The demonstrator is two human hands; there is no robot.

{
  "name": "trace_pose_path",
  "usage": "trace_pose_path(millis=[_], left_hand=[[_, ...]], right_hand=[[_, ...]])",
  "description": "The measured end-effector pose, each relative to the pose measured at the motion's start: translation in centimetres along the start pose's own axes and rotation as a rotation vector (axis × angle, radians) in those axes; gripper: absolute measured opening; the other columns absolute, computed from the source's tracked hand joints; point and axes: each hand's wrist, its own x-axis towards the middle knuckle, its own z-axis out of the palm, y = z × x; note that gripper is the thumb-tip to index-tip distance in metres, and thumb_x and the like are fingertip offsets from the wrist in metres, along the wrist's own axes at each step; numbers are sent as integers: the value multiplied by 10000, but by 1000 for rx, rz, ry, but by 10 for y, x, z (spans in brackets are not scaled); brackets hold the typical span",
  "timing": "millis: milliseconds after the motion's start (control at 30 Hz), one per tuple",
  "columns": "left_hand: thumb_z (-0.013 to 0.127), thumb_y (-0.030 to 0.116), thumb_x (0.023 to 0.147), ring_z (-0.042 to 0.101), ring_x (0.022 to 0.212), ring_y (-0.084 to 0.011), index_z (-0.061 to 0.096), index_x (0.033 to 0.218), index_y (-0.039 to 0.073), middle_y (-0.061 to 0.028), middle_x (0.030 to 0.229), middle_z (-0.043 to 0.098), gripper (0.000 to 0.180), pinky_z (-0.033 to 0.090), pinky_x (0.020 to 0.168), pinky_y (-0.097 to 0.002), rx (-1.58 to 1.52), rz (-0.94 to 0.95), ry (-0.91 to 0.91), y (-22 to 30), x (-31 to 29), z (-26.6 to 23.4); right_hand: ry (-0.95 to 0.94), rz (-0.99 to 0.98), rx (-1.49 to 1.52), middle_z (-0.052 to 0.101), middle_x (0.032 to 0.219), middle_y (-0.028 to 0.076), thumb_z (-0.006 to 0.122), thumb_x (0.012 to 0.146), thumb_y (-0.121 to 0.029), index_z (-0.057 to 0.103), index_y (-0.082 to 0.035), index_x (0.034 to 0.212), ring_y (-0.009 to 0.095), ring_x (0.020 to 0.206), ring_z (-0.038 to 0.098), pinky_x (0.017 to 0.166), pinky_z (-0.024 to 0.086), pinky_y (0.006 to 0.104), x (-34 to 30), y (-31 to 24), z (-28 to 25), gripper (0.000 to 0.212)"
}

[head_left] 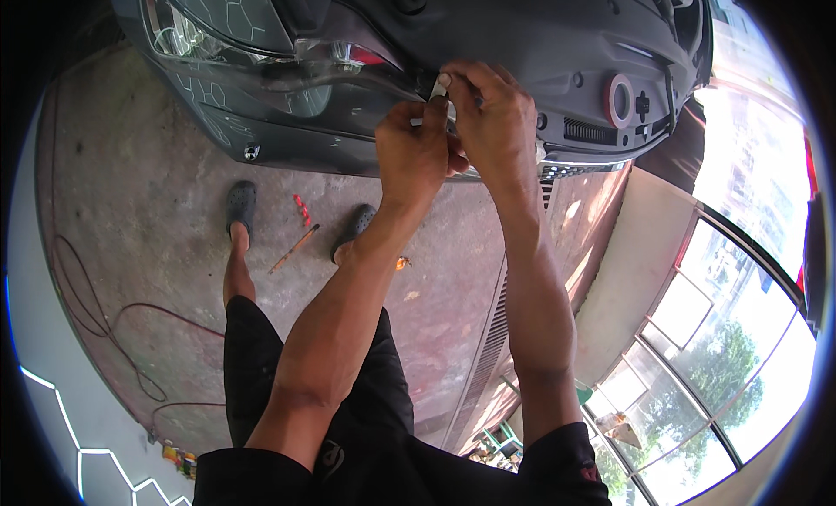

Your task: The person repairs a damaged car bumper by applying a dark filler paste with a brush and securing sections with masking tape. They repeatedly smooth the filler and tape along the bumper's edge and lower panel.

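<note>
Both my hands meet at the front edge of a dark grey car (pixel 209 97), beside the black plastic cover (pixel 514 36) behind its nose. A small pale strip (pixel 438 90), perhaps a piece of tape, sits between my fingertips. My left hand (pixel 411 153) pinches its lower end with thumb and forefinger. From the right, my right hand (pixel 501 114) pinches the upper end, its thumb bent over it. Just left of my fingers is the car's headlight (pixel 348 53). The strip's underside and whatever it touches are hidden by my fingers.
A roll of tape (pixel 620 101) with a reddish rim lies on the black cover to the right. On the concrete floor (pixel 174 236) are a thin stick (pixel 294 249), a small red piece (pixel 302 210) and a dark hose (pixel 131 310). A slotted floor drain (pixel 488 340) runs beside me.
</note>
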Motion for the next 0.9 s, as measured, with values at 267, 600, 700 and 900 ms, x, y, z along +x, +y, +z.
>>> trace_pose_path(millis=[267,600,700,900], left_hand=[[644,255,1054,632,431,-163,614,1007,-51,-114,607,663,311,458,376,-286,25,-14,26,0,-2,0],[661,257,1052,598,431,-137,628,978,-36,-95,602,647,305,452,388,-287,-8,37,14,-10,1,-5],[675,262,1047,592,433,-132,631,983,-36,-88,603,639,308,454,388,-283,-30,31,17,-10,2,-4],[683,269,1042,592,445,-121,632,981,-29,-83,609,635,308,472,398,-272,-57,5,27,-8,1,-4]], right_hand=[[4,-36,7,761,954,93,797,914,-120,815,-87,1048,234,820,753,722,578,346,0,3,3,140],[85,-120,47,726,874,70,770,912,-103,810,-101,1021,251,744,721,660,572,355,-4,11,12,116],[81,-119,54,733,882,73,779,910,-108,805,-104,1047,253,747,728,660,575,352,-4,13,13,139],[97,-106,120,735,880,71,794,901,-115,781,-98,1022,259,744,731,655,580,358,-3,15,16,123]])
